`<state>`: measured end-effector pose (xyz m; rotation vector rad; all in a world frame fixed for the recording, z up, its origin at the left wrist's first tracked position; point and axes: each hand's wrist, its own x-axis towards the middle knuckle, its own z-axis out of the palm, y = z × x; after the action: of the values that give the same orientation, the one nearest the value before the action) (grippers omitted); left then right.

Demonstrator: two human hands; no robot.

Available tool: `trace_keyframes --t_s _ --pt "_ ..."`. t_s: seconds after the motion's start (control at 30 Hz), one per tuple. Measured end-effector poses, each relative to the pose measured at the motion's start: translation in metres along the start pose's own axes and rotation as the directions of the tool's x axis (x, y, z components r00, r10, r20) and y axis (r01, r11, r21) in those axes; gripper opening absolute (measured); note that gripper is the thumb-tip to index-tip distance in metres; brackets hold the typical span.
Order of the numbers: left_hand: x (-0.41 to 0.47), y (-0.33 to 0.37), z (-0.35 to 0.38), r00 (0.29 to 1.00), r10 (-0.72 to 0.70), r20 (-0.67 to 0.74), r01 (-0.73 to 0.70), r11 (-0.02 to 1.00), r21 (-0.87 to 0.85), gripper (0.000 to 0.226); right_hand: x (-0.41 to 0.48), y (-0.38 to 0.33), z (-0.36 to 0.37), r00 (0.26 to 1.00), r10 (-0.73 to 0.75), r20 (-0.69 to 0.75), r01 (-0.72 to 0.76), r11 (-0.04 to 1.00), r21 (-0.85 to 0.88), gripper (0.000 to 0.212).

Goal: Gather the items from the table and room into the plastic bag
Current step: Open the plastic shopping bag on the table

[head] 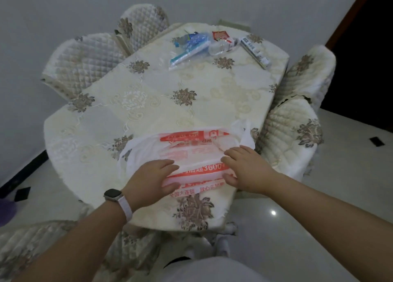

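Note:
A white plastic bag (191,147) with red print lies flat at the near edge of the table (148,103). My left hand (153,179), a watch on its wrist, pinches the bag's near left part between thumb and fingers. My right hand (244,169) grips the bag's right part in the same way. At the far end of the table lie a clear packet with blue items (188,50), a clear plastic bottle (219,46), a red and white packet (221,36) and a long white box (255,51).
Quilted chairs stand around the table: two at the far left (85,58), two at the right (293,128), one at the near left (32,245). A dark doorway (365,37) opens at the back right. The floor (297,228) is glossy and pale.

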<state>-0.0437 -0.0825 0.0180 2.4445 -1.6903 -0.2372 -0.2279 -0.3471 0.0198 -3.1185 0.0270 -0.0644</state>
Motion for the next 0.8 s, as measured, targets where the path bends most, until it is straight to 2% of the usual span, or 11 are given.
trace_keyframes --t_s 0.1,0.33,0.5,0.67,0.8 --pt "0.014 0.011 -0.002 0.997 0.061 -0.04 -0.062 0.997 -0.043 0.059 -0.013 -0.009 -0.007 0.989 0.115 -0.092 -0.115 0.993 0.006 0.047" --pt "0.052 0.067 -0.009 0.976 0.203 -0.081 -0.209 0.975 -0.071 0.056 -0.059 -0.009 -0.02 0.927 0.337 -0.164 -0.333 0.941 0.056 0.048" --pt "0.084 0.128 -0.01 0.934 0.347 -0.09 -0.343 0.938 0.054 0.046 -0.11 0.015 -0.032 0.851 0.429 -0.301 -0.424 0.902 0.087 0.042" --pt "0.125 0.221 -0.007 0.901 0.418 -0.118 -0.4 0.904 0.155 0.042 -0.179 0.071 -0.045 0.81 0.508 -0.294 -0.506 0.858 0.091 0.045" --pt "0.166 0.312 -0.005 0.846 0.514 -0.143 -0.473 0.846 0.245 0.041 -0.261 0.126 -0.061 0.743 0.57 -0.351 -0.576 0.812 0.098 0.041"
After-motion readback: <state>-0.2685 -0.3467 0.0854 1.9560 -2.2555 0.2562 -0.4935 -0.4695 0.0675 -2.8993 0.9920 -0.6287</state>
